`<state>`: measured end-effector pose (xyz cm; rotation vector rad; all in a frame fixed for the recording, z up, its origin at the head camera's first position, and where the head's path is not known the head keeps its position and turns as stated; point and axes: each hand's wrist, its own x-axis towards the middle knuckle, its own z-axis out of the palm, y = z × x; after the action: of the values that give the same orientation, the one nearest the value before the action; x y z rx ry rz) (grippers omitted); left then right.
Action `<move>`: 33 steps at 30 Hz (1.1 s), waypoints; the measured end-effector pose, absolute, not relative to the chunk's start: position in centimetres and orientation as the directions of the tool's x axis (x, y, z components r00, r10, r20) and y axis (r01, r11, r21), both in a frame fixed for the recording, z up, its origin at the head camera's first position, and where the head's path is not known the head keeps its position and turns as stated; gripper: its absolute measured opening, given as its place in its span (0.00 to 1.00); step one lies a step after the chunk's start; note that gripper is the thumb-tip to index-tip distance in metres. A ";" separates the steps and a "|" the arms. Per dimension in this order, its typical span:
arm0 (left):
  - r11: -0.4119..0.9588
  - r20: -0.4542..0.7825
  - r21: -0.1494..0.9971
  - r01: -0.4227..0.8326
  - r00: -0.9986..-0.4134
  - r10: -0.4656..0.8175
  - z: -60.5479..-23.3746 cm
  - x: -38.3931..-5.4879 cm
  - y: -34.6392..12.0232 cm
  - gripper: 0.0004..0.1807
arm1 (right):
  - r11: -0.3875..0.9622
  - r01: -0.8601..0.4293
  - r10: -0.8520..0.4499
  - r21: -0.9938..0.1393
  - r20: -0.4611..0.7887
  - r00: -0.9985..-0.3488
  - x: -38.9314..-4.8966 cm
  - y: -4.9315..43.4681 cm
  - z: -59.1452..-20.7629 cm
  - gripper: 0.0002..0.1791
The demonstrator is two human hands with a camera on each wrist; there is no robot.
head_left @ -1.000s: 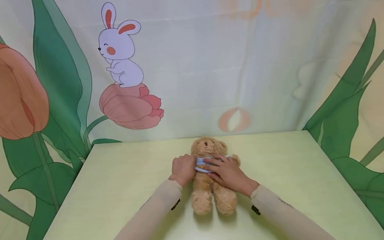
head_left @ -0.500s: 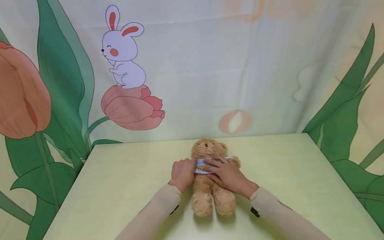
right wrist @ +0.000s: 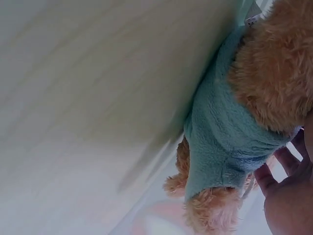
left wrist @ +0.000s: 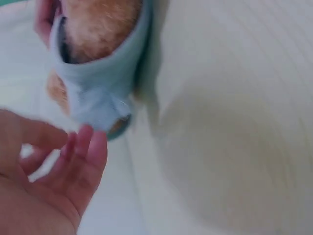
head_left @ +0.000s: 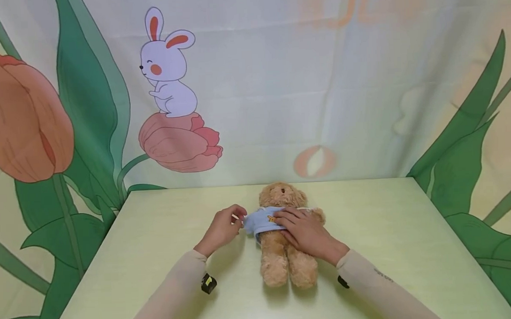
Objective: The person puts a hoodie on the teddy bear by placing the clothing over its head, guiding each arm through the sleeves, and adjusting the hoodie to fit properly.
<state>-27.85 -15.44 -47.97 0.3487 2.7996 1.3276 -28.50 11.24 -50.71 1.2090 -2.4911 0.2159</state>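
Observation:
A tan plush teddy bear (head_left: 273, 262) lies on its back, head toward the far edge, wearing a light blue shirt (head_left: 262, 220) with a small yellow print. My left hand (head_left: 221, 230) is beside the sleeve at the bear's left side in the head view, fingers loosely bent. In the left wrist view those fingertips are right at the sleeve (left wrist: 100, 107), and brown fur shows inside its opening. My right hand (head_left: 309, 232) rests with extended fingers across the shirt's front. The right wrist view shows a furry arm (right wrist: 212, 208) sticking out of the other sleeve.
A pale green-yellow table (head_left: 168, 214) bears the bear. Behind it hangs a printed cloth (head_left: 257, 98) with a rabbit, tulips and leaves. A white tag (right wrist: 253, 17) shows near the shirt's lower edge in the right wrist view.
My left hand has let go of the shirt's side and moved left. The sleeve there now sticks outward, and more of the shirt shows. The right hand stays on the bear's chest.

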 end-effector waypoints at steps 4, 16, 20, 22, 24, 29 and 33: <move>0.691 0.003 0.721 0.056 -0.997 0.078 -49.3 -28.3 -15.9 0.08 | 0.608 -0.794 -0.730 -0.004 0.392 -0.561 -28.6 11.3 -50.8 0.22; 0.311 -0.090 0.948 -0.067 -0.994 0.062 -51.5 -29.1 -15.0 0.14 | 0.598 -0.802 -0.722 -0.008 0.429 -0.543 -28.7 11.8 -51.0 0.24; 0.249 -0.132 0.964 -0.090 -0.979 0.155 -51.4 -29.3 -15.1 0.18 | 0.618 -0.786 -0.716 -0.028 0.391 -0.578 -28.9 12.0 -51.3 0.27; 0.263 -0.150 0.960 -0.094 -0.968 0.203 -51.1 -29.4 -15.2 0.19 | 0.630 -0.776 -0.715 -0.037 0.363 -0.598 -29.0 11.9 -51.3 0.29; 0.283 -0.166 0.954 -0.099 -0.960 0.224 -50.7 -29.4 -15.3 0.19 | 0.636 -0.771 -0.717 -0.032 0.346 -0.605 -29.1 11.7 -51.3 0.29; 0.333 -0.119 0.942 -0.037 -0.966 0.229 -50.6 -29.4 -14.7 0.12 | 0.632 -0.775 -0.720 -0.008 0.362 -0.592 -29.4 11.0 -51.0 0.28; 0.358 -0.056 0.933 0.025 -0.975 0.214 -50.9 -29.5 -14.4 0.02 | 0.617 -0.787 -0.724 -0.032 0.368 -0.583 -29.7 10.7 -50.9 0.27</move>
<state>-29.51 -14.45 -50.87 0.2174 2.4459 1.6765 -29.69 10.67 -50.93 1.2192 -2.5245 0.2741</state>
